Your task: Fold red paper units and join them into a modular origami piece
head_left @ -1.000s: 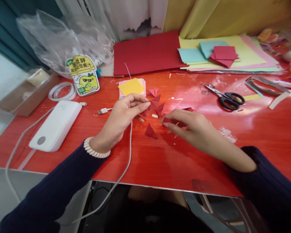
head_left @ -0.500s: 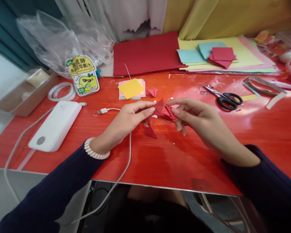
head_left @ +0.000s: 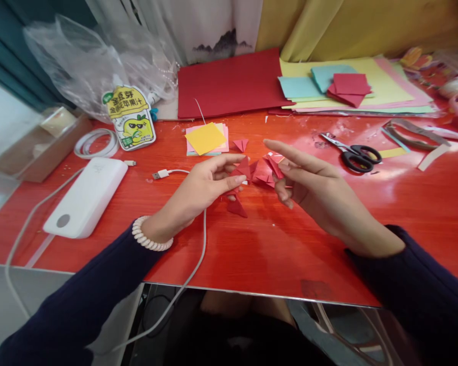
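Note:
My left hand pinches a folded red paper piece between thumb and fingers, over the red table. Facing it, my right hand grips another folded red paper piece, its index finger stretched out to the left. Between the hands, more folded red paper lies behind the held pieces; where one piece ends and another begins is hard to tell. A red folded triangle sits just below my left fingertips. One more small red folded piece rests farther back, beside a stack of square paper topped by a yellow sheet.
Black-handled scissors lie on the right. Coloured paper sheets and a dark red sheet are at the back. On the left are a white power bank, a drink pouch and a cardboard box. A white cable passes under my left wrist.
The two hands' paper pieces have moved slightly apart. My right index finger has lifted and straightened, and the piece in my left hand has shifted left.

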Demonstrator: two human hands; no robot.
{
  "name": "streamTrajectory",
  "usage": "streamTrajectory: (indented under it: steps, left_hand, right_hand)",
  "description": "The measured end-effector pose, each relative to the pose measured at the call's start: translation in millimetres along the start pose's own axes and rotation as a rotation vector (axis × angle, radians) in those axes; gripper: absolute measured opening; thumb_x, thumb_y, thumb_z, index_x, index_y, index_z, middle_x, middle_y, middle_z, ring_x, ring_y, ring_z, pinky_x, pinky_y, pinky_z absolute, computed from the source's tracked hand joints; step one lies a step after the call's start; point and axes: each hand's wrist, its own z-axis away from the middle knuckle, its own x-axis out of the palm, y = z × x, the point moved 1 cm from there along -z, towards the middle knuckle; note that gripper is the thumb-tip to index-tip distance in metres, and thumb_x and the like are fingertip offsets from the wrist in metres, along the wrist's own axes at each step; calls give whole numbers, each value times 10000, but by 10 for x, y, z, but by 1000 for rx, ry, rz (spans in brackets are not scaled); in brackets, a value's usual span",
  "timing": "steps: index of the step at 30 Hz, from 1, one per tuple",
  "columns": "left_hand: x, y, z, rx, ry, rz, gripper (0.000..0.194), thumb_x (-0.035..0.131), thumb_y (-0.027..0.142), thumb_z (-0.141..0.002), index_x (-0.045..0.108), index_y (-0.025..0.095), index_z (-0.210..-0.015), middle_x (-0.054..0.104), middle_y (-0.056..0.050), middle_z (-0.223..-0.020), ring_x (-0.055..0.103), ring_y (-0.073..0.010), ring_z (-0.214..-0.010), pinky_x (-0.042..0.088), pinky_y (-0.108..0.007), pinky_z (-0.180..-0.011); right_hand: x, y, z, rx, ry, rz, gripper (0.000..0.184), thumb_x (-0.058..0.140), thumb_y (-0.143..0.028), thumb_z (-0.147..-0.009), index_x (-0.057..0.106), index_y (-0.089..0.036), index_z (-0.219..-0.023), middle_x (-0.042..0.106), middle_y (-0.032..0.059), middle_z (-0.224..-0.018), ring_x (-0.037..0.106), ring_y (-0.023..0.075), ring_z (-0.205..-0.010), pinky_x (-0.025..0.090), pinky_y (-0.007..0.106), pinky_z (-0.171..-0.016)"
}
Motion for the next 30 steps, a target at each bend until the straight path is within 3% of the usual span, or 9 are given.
streamTrajectory:
  steps: [3, 9, 13, 18, 24, 30]
  left_hand:
    - [27, 15, 12, -36, -33, -3, 303, 716, 208, -764, 601, 145, -1037, 636, -30, -922, 637, -105, -740, 551, -223, -651]
    - [68, 46, 39, -73, -78, 70, 304, 740, 252, -747, 463, 174, -846, 595, 10, -760, 656, -121, -613, 531, -199, -477]
    - [66, 62, 66, -18, -135, -2, 214, 697, 250, -784, 525, 162, -876, 617, -26, -874, 650, -123, -722, 547, -204, -551]
    - [53, 56, 90, 90, -203, -71, 254, 650, 201, -813, 581, 203, -1057, 580, -63, -1169, 601, -186, -1036, 562, -211, -675]
    - [66, 11, 84, 28, -212, -11, 323, 613, 157, -827, 539, 221, -1135, 540, -61, -1237, 666, -137, -870, 593, -232, -681]
    - [60, 7, 39, 8, -102, -13, 297, 625, 180, -836, 514, 172, -1111, 623, -56, -1008, 699, -123, -748, 592, -235, -679]
  right_hand:
    - [-30, 16, -10, -23, 12, 110, 409, 468, -83, -881, 658, -267, -1193, 563, -48, -565, 536, 97, -488, 454, 222, -471]
    - [-59, 74, -31, -52, -23, 421, 284, 494, -57, -823, 730, -180, -925, 618, -24, -600, 578, 98, -493, 494, 242, -524]
    - [27, 62, -2, 28, -99, 385, 119, 594, -186, -835, 706, -163, -806, 667, 13, -664, 634, 129, -581, 536, 274, -610]
    - [86, 13, 32, -28, -94, 335, 189, 658, -343, -836, 701, -172, -768, 671, 28, -735, 641, 148, -696, 540, 281, -678]
    - [26, 41, 14, -118, 96, 384, 154, 658, -289, -845, 675, -172, -746, 593, -13, -638, 547, 100, -582, 488, 238, -591]
    - [-19, 72, -26, -105, 73, 208, 118, 659, -227, -826, 680, -200, -939, 626, -6, -728, 584, 110, -633, 495, 243, -580]
